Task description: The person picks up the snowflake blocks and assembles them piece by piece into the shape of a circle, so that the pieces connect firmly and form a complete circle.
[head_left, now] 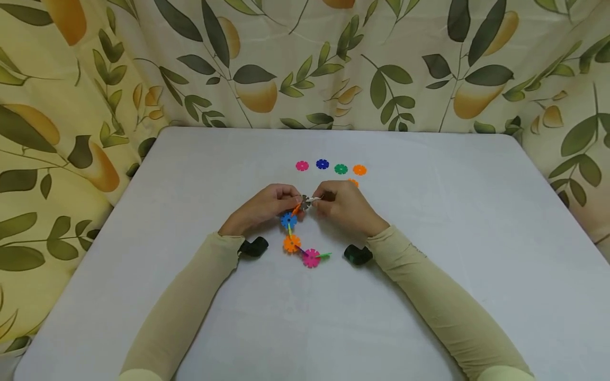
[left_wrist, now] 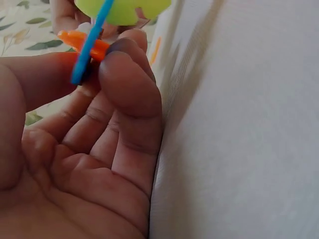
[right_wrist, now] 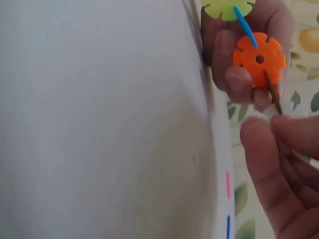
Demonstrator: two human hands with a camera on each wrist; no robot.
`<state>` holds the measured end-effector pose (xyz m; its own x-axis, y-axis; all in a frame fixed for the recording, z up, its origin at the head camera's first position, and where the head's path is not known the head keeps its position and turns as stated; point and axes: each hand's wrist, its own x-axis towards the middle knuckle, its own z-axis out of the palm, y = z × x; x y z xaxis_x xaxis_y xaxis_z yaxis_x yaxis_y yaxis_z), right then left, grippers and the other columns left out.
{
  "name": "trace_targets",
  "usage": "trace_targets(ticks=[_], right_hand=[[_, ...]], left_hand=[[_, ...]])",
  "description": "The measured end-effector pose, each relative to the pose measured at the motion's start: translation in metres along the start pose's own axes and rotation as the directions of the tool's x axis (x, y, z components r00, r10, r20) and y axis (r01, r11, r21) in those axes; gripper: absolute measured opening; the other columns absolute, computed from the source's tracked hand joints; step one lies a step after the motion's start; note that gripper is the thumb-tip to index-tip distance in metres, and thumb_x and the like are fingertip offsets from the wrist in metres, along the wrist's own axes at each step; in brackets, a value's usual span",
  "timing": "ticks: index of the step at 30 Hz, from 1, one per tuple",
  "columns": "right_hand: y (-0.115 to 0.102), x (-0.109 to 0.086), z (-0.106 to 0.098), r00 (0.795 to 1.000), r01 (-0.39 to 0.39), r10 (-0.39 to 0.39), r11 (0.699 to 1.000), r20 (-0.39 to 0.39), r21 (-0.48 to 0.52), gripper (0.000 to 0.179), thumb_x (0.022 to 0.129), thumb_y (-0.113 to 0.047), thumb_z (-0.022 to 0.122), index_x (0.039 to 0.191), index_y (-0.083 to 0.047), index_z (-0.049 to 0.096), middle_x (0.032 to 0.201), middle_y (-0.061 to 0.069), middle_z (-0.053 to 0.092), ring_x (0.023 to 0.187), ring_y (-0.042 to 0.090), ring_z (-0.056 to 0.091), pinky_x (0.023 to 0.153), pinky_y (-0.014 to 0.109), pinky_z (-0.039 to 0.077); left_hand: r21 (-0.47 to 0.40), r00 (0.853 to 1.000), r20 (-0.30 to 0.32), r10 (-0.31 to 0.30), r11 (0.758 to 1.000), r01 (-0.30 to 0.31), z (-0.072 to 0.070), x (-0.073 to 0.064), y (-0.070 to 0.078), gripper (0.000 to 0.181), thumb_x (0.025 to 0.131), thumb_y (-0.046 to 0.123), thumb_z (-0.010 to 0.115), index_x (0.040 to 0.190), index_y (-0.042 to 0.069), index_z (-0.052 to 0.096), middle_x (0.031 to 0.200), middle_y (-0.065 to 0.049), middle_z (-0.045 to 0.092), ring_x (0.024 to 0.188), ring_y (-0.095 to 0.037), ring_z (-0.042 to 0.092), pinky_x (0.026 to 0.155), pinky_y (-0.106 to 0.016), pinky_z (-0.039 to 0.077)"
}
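Note:
Between the two hands hangs a chain of flat notched plastic discs slotted into each other. My left hand [head_left: 267,206] pinches an orange notched disc [right_wrist: 271,50] near the chain's upper end. Beyond it is a brownish-grey disc [head_left: 305,202], seen edge-on in the right wrist view. My right hand [head_left: 347,205] pinches a white disc [head_left: 314,199] against the brownish-grey one; fingers hide much of it. From the left hand the chain runs down through a blue disc [head_left: 285,217], a yellow-green one [left_wrist: 124,11], another orange one [head_left: 287,244] and a pink one [head_left: 307,261], ending in green [head_left: 324,255].
Loose discs lie beyond the hands on the white table [head_left: 429,211]: pink [head_left: 302,166], dark blue [head_left: 319,164], green [head_left: 337,169] and orange [head_left: 359,170]. Another orange disc [head_left: 353,182] is partly covered by the right hand. A leaf-patterned curtain [head_left: 305,79] borders the table.

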<state>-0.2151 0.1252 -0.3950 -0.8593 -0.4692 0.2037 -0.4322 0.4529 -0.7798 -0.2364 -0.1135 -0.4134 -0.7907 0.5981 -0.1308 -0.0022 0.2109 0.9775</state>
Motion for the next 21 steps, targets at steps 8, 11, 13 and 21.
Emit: trace_targets(ticks=[8, 11, 13, 21], right_hand=[[0.002, 0.004, -0.023, 0.994, -0.082, 0.087, 0.993, 0.059, -0.079, 0.017, 0.098, -0.01, 0.078, 0.113, -0.001, 0.078, 0.107, 0.008, 0.077, 0.095, 0.024, 0.069, 0.086, 0.041, 0.056], [0.006, 0.003, -0.034, 0.995, -0.084, 0.089, 0.988, 0.034, -0.128, 0.018, 0.102, -0.012, 0.073, 0.114, 0.0, 0.078, 0.108, 0.011, 0.076, 0.098, 0.028, 0.068, 0.088, 0.043, 0.054], [0.009, 0.001, -0.042, 0.996, -0.087, 0.088, 0.981, -0.004, -0.173, 0.018, 0.103, -0.01, 0.07, 0.114, 0.002, 0.078, 0.107, 0.014, 0.074, 0.098, 0.03, 0.067, 0.087, 0.044, 0.053], [0.029, -0.006, -0.057, 0.979, -0.204, 0.195, 0.933, -0.058, -0.297, 0.022, 0.101, -0.001, 0.063, 0.118, 0.009, 0.074, 0.104, 0.023, 0.067, 0.097, 0.037, 0.06, 0.087, 0.046, 0.049]], left_hand=[[0.05, 1.0, 0.001, 0.025, 0.998, -0.025, -0.005, -0.002, -0.001, 0.021, 0.111, 0.016, 0.058, 0.119, 0.001, 0.069, 0.098, -0.012, 0.076, 0.074, -0.02, 0.055, 0.061, -0.025, 0.042], [0.071, 1.0, -0.009, 0.021, 0.997, -0.021, -0.006, -0.003, -0.002, 0.023, 0.111, 0.019, 0.059, 0.124, 0.005, 0.071, 0.098, -0.011, 0.076, 0.069, -0.02, 0.049, 0.056, -0.025, 0.037], [0.085, 1.0, -0.014, 0.011, 0.996, -0.01, -0.006, -0.003, -0.002, 0.024, 0.11, 0.021, 0.059, 0.126, 0.007, 0.072, 0.098, -0.01, 0.075, 0.068, -0.02, 0.048, 0.055, -0.025, 0.035], [0.09, 1.0, -0.026, -0.009, 0.996, 0.011, -0.005, 0.0, -0.004, 0.022, 0.109, 0.018, 0.057, 0.122, 0.007, 0.071, 0.099, -0.009, 0.073, 0.079, -0.02, 0.05, 0.063, -0.027, 0.035]])
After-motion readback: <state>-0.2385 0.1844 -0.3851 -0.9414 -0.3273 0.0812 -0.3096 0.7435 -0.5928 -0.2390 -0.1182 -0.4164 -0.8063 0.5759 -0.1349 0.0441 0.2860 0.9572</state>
